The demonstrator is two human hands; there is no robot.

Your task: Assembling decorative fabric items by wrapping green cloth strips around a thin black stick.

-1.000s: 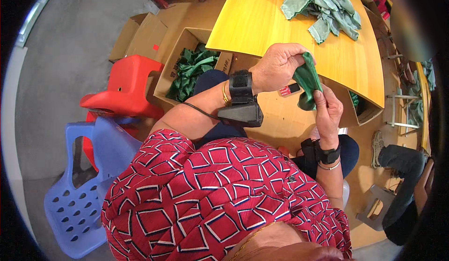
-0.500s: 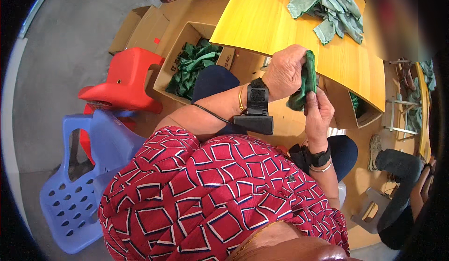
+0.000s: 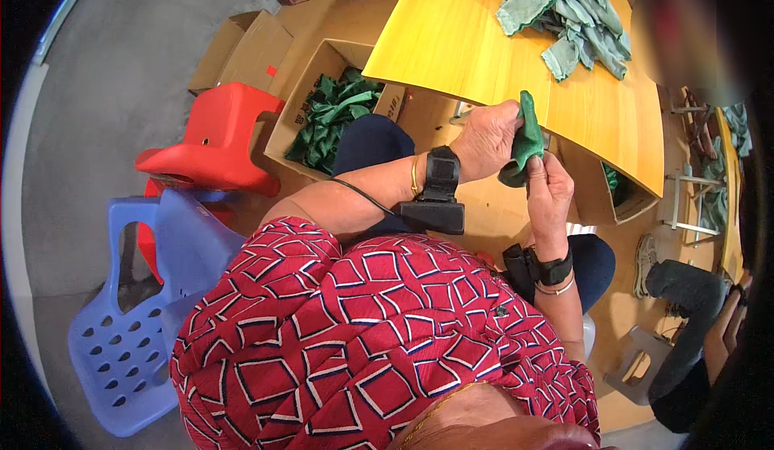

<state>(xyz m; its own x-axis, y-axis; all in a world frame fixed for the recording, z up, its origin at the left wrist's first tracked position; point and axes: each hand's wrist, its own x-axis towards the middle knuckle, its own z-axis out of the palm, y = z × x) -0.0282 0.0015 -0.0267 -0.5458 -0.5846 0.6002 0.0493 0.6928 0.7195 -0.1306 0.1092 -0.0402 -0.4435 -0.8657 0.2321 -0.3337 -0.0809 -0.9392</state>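
A small dark green piece of cloth [image 3: 526, 134] is stretched between my two hands, just off the near edge of the yellow table [image 3: 451, 39]. My left hand [image 3: 489, 137] closes on its left side; the fingertips are partly hidden behind the fabric. With thumb and fingers pinched together, my right hand [image 3: 550, 186] grips its lower right part. On the table's far side lies a heap of paler grey-green cloth pieces [image 3: 556, 11].
Left of my knee stands a cardboard box [image 3: 282, 132] full of dark green cloth. Another box [image 3: 587, 184] sits under the table at right. A red chair [image 3: 214, 140] and a blue chair [image 3: 133, 329] are at left. Someone's arm [image 3: 720, 333] shows at far right.
My left hand has moved slightly down. The green cloth, upright and folded narrow before, now spreads wider and shows more of its face. My right hand keeps its pinch.
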